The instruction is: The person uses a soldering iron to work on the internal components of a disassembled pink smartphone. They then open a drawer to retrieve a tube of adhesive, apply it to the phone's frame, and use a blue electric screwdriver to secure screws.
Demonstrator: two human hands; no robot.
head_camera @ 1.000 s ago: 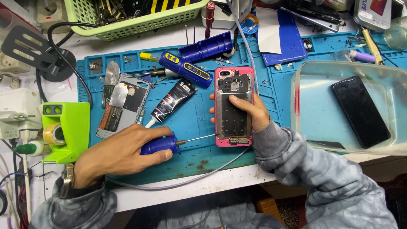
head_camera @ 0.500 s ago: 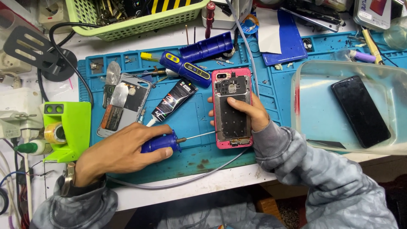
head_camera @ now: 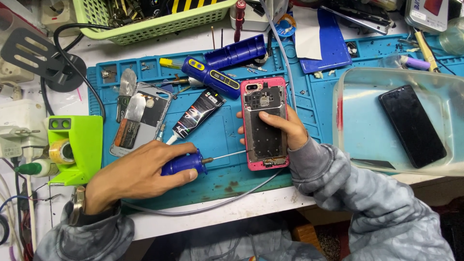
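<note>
The left hand [head_camera: 140, 171] grips a blue screwdriver [head_camera: 186, 163], tip beside the opened pink phone [head_camera: 264, 123] pinned by the right hand [head_camera: 282, 126]; light, stiff, probably fragile inside—best held by its edges.

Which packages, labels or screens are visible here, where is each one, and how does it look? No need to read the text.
Glue tube: on the blue mat left of the opened phone, black with a printed label.
Dark phone: in the clear tray at right, black screen, off.
Flat package: top right corner, grey with a red picture.
Striped label: in the green basket, yellow and black.
</note>
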